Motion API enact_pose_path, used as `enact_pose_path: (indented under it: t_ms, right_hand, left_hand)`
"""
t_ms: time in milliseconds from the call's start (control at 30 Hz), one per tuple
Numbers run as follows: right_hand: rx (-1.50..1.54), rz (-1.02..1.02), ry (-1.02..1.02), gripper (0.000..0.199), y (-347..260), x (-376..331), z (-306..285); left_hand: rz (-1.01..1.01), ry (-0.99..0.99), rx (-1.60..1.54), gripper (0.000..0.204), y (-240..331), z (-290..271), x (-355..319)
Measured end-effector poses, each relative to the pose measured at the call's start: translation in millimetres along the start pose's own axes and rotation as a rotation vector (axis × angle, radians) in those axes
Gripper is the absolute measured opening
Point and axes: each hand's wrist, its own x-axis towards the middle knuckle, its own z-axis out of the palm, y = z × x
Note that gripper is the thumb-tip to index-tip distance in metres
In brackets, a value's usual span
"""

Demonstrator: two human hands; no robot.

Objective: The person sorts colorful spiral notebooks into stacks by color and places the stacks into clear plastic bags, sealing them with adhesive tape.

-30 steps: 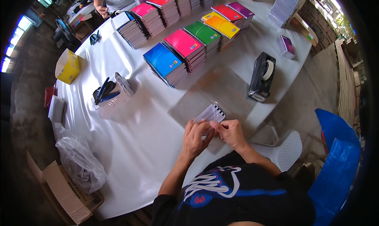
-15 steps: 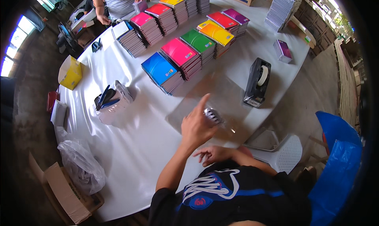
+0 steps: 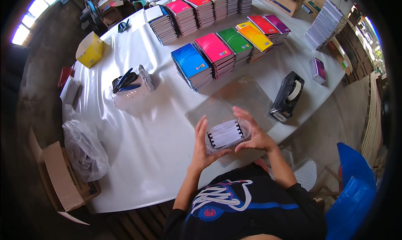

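A small pack of spiral notebooks (image 3: pixel 225 135) in clear plastic is between my hands, its white page edges and black coils facing up. My left hand (image 3: pixel 204 147) grips its left side, thumb along the near edge. On the right side, my right hand (image 3: pixel 256 136) clasps it with the fingers curved round the plastic. The pack sits over a translucent sheet (image 3: pixel 236 98) on the white table. Just right of that sheet stands a black tape dispenser (image 3: pixel 288 96) with a roll of tape.
Stacks of coloured spiral notebooks (image 3: pixel 214 51) stand in two rows beyond my hands. Blue-handled pliers (image 3: pixel 125 83) lie on a wrapped bundle at the left. A yellow container (image 3: pixel 90 50), plastic bag (image 3: pixel 86 150) and cardboard box (image 3: pixel 63 173) line the left side. A purple notebook pack (image 3: pixel 318 70) lies far right.
My left hand has come down from above the pack to its left side. The right hand has moved up from near my body to its right side. The view has shifted.
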Motion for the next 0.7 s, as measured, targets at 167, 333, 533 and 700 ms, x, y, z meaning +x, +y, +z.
enact_pose_path:
  t_ms: [167,333,533,700]
  right_hand:
    - [-0.605,-0.322,-0.245,0.043,-41.9,19.8,-16.7]
    - [-0.108,-0.068,0.234,0.049,-29.3,-12.2,-17.4]
    - [-0.653,-0.125,-0.056,0.054,-12.7,-30.6,12.0]
    - [-0.681,-0.15,-0.286,0.054,-9.2,-13.9,-8.1]
  left_hand:
    - [0.411,-0.186,0.353,0.06,19.8,-23.3,21.1]
    - [0.281,0.193,0.059,0.078,48.5,-24.9,15.7]
    - [0.123,-0.192,0.397,0.095,4.2,-33.1,-41.1]
    - [0.13,-0.438,0.413,0.094,6.5,-46.4,-26.6]
